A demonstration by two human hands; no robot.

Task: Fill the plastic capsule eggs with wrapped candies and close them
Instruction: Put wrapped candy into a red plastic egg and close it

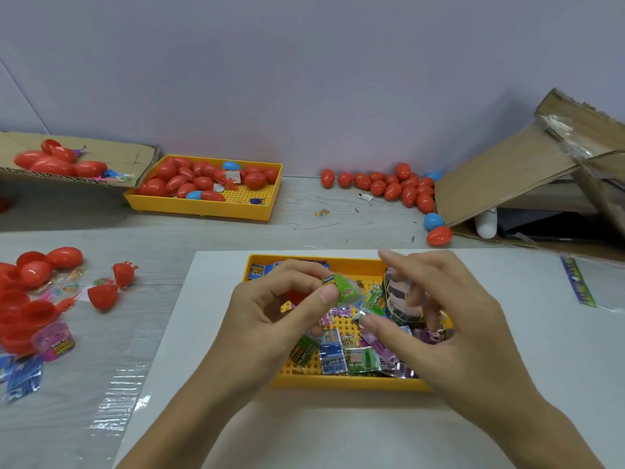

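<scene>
My left hand [277, 313] pinches a green wrapped candy [345, 290] between thumb and forefinger, and something red, perhaps a capsule half [295, 296], shows inside its curled fingers. My right hand [443, 319] hovers beside it over the near yellow tray [338, 382], fingers curled round a shiny dark-printed wrapped candy [402, 299]; this hand is blurred. Several wrapped candies [341, 353] in green, blue and purple lie in the tray under both hands. The tray sits on a white sheet [304, 428].
Open red capsule halves [27, 299] and loose candies lie at the left. A far yellow tray [209, 209] holds red and blue eggs. More closed eggs [392, 187] line the wall beside a tipped cardboard box [507, 177]. Another cardboard flap [101, 154] carries eggs at far left.
</scene>
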